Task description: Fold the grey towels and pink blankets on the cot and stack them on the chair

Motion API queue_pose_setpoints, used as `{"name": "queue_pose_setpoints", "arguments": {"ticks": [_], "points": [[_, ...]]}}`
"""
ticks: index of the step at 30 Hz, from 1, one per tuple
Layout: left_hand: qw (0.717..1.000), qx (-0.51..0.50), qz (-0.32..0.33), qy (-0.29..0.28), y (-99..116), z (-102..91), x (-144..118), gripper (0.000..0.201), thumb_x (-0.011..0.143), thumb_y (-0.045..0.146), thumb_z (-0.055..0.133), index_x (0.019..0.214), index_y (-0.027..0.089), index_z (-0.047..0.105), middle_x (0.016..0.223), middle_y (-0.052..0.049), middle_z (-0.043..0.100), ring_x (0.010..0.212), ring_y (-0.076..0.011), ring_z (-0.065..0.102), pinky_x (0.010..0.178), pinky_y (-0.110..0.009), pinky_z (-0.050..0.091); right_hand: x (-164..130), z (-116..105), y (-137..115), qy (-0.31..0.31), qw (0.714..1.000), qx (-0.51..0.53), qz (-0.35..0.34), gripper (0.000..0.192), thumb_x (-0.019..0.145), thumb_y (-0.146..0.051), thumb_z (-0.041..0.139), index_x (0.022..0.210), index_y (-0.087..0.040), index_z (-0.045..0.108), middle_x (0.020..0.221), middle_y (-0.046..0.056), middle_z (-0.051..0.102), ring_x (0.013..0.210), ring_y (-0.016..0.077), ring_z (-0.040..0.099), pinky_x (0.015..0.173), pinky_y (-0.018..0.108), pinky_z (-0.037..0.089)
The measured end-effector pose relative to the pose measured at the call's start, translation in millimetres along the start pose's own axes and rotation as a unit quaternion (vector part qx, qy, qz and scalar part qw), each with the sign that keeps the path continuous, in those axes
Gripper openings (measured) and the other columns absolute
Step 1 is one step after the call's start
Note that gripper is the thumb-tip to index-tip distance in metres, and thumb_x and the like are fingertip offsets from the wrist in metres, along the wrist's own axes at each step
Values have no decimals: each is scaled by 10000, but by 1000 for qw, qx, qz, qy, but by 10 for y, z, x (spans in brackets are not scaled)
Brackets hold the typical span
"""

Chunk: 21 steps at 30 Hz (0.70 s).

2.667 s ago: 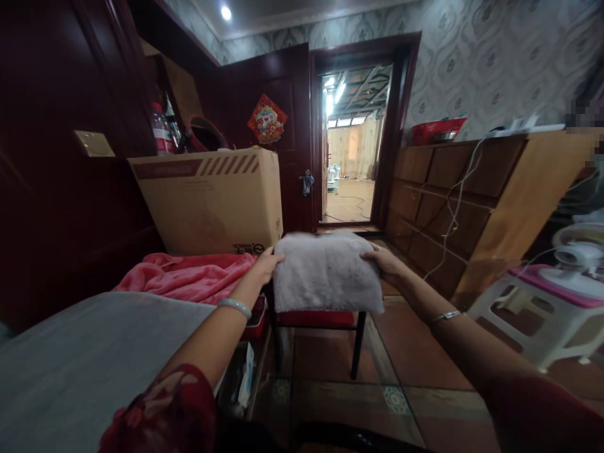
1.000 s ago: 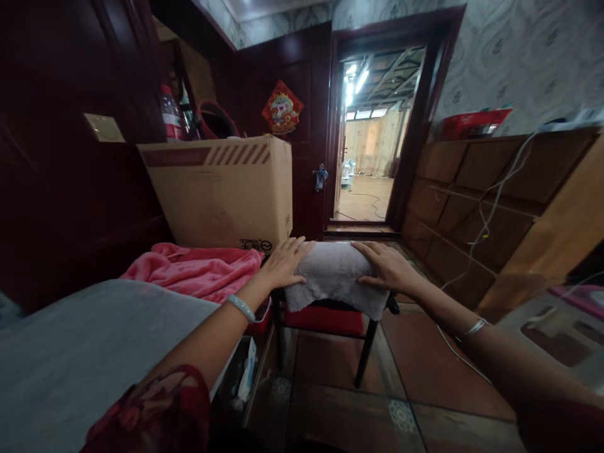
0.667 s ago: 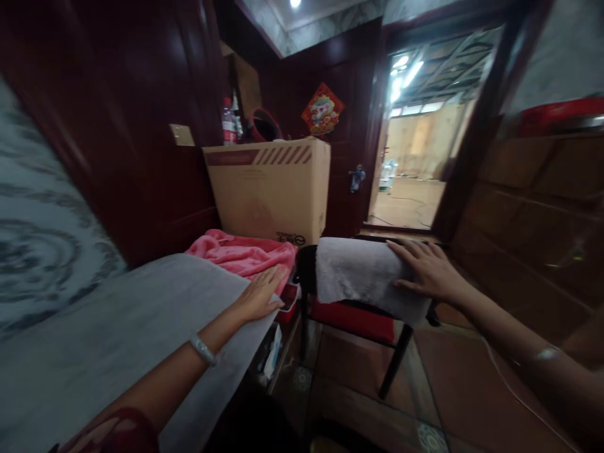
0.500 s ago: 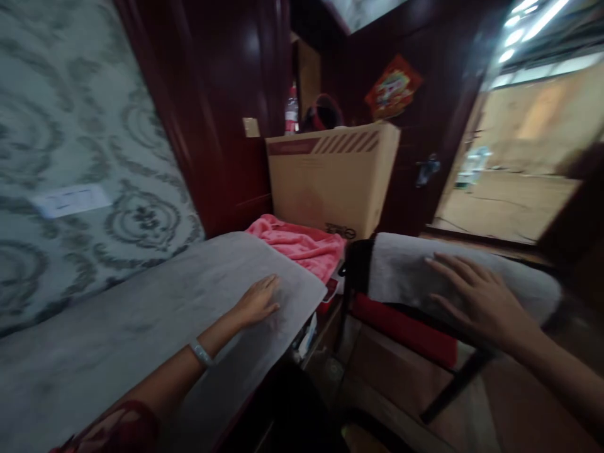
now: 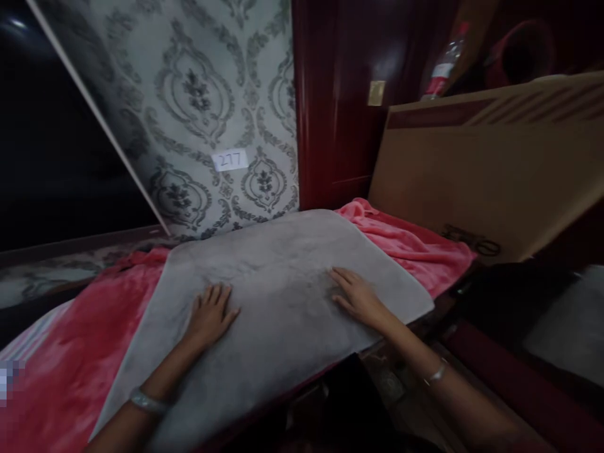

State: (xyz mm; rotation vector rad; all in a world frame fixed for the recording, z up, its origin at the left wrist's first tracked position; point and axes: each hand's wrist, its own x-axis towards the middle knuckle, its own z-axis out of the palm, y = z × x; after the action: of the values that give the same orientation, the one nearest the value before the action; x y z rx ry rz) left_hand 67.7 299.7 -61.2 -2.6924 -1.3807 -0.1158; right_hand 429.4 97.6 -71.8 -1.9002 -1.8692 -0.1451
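Since 0.5 s ago: view swung left; right hand (image 5: 356, 296) shifted off the folded grey towel on the chair and onto the large grey towel (image 5: 278, 302), joining the left hand (image 5: 210, 313).

- Left hand: flat, palm down, fingers spread, pressing the grey towel left of its middle. Pale bangle (image 5: 147, 401) on the wrist.
- Right hand: flat, palm down, fingers loosely spread, resting on the grey towel right of its middle, near the right edge. Thin bracelet (image 5: 435, 374) on the wrist.
- Grey towel: laid out flat across the surface, near edge overhanging, far edge close to the wall. Nothing gripped or pinched by either hand.
- Pink blanket (image 5: 410, 242): under the grey towel, showing at far right and again at near left.
- Cardboard box (image 5: 476, 170): far right, standing on the pink blanket.
- Plastic bottle (image 5: 442, 66): behind the box, red label, tilted in view.
- Patterned wallpaper (image 5: 202, 107): far side, carrying a small white label reading 277 (image 5: 229, 160).
- Dark red wood panel (image 5: 340, 107): right of the wallpaper.
- Folded grey towel (image 5: 566, 327): right edge, only partly in view, blurred.
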Motion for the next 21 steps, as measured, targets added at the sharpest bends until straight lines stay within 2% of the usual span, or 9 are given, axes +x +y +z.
{"name": "queue_pose_setpoints", "arguments": {"ticks": [2, 4, 7, 13, 15, 18, 21], "points": [[1000, 3, -24, -12, -34, 60, -106, 636, 979, 443, 442, 1551, 166, 417, 1641, -178, 318, 1533, -368, 249, 1203, -606, 256, 261, 217, -62, -29, 999, -15, 0, 626, 992, -411, 488, 1579, -222, 374, 1611, 158, 367, 1488, 311, 339, 1181, 553, 338], [999, -7, -31, -10, -31, 108, -172, 634, 984, 454, 446, 1557, 185, 409, 1650, -166, 298, 1539, -356, 236, 1220, -593, 230, 372, 416, -97, -71, 997, -36, 5, 621, 1007, -461, 453, 1587, -257, 361, 1638, 135, 320, 1508, 332, 294, 1174, 600, 317], [999, -24, -30, -9, -23, 146, -221, 642, 980, 473, 463, 1561, 207, 403, 1653, -158, 294, 1542, -352, 229, 1226, -594, 219, 336, 627, -74, -116, 991, -62, 12, 604, 1019, -523, 395, 1583, -308, 367, 1652, 89, 293, 1511, 343, 280, 1174, 633, 291], [998, -46, -35, -12, -8, 164, -286, 676, 973, 488, 491, 1583, 232, 354, 1669, -144, 257, 1551, -337, 204, 1236, -587, 205, 208, 793, 91, -110, 992, -62, 3, 641, 1005, -605, 323, 1586, -336, 353, 1664, 45, 256, 1527, 318, 238, 1202, 607, 266], [997, -49, -45, -24, -62, 142, -289, 680, 970, 509, 490, 1582, 247, 354, 1671, -137, 257, 1550, -330, 214, 1238, -594, 191, 205, 839, 115, -105, 993, -60, 3, 661, 991, -627, 321, 1579, -330, 374, 1661, 43, 261, 1524, 323, 245, 1196, 609, 279], [993, -32, -101, -43, -344, 63, -259, 672, 973, 534, 465, 1579, 263, 359, 1673, -134, 251, 1551, -344, 208, 1222, -637, 170, 205, 889, 130, -100, 994, -54, 5, 677, 966, -641, 339, 1559, -325, 419, 1647, 46, 295, 1513, 338, 269, 1181, 624, 298], [976, -27, -206, -67, -831, -46, -191, 668, 988, 535, 412, 1580, 232, 356, 1675, -141, 243, 1546, -365, 213, 1200, -655, 193, 225, 876, 202, -105, 994, -24, -5, 683, 933, -657, 369, 1525, -333, 479, 1617, 47, 361, 1486, 351, 331, 1156, 625, 345]]}}
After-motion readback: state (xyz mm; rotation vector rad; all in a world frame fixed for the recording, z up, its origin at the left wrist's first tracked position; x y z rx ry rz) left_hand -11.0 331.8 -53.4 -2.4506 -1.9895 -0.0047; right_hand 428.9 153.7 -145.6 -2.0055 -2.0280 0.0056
